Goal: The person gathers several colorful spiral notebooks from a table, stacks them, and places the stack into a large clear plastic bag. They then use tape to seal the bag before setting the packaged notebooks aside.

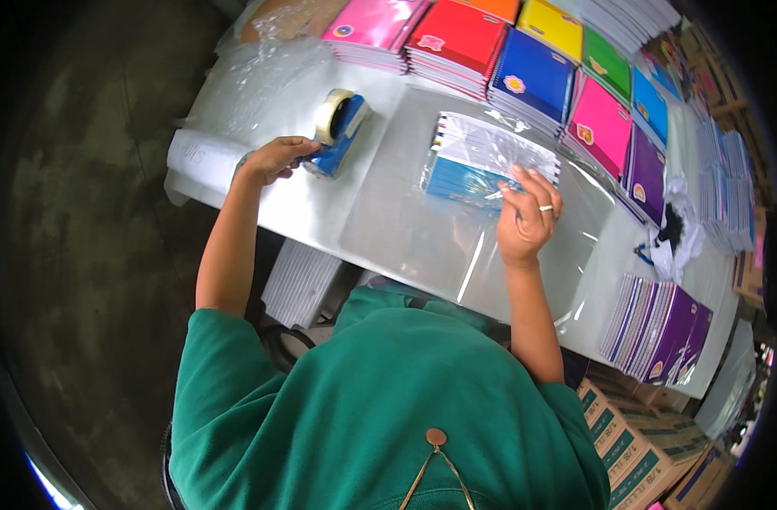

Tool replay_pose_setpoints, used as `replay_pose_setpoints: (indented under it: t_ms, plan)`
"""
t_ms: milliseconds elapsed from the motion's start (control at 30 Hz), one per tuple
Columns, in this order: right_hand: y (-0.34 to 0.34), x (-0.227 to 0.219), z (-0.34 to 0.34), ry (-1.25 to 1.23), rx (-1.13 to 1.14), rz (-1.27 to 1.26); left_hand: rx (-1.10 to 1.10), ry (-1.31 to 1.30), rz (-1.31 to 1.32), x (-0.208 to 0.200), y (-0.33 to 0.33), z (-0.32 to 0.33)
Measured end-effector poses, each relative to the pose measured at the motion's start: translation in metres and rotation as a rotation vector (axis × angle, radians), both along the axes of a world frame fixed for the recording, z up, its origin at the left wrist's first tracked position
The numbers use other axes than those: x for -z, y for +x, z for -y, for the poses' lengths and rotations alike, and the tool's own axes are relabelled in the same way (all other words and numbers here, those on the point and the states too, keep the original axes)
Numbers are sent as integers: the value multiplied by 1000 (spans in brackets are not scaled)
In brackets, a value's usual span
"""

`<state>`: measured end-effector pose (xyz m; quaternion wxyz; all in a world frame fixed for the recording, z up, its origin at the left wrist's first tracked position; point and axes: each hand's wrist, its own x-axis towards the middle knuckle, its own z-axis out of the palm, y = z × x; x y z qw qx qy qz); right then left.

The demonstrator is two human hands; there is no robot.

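Note:
My left hand [280,160] is closed at the near side of a blue tape dispenser [348,140], which carries a roll of clear tape [326,119]. Whether a strip of tape is between its fingers is too small to tell. In the middle of the table lies a bundle of spiral notebooks [465,174], its upper part white and its lower part blue, covered in shiny clear plastic film [537,151]. Over the bundle's right end, my right hand [531,212], with a ring on one finger, has its fingers bent and pinching the film.
Stacks of coloured notebooks, such as red [458,38], blue [533,72] and pink [599,119], line the table's far side. Purple notebooks [660,327] stand at the right, near a white plastic bag [679,238]. Cardboard boxes [635,438] sit below the table's right edge.

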<state>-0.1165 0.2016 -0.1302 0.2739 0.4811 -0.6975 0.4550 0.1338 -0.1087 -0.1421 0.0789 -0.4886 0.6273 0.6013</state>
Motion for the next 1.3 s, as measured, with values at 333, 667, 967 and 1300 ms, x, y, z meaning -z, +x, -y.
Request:
replay_pose_setpoints:
  t_ms: [333, 667, 967, 1300]
  plan:
    - [4, 1, 5, -4, -8, 11, -234, -724, 71, 59, 71, -28]
    - [-2, 3, -6, 39, -22, -1, -280, 79, -468, -38, -143, -236]
    - [11, -65, -25, 665, -59, 174, -188, -41, -238, 38, -125, -213]
    - [49, -27, -132, 541, -98, -89, 24, 514, -370, -15, -138, -208]
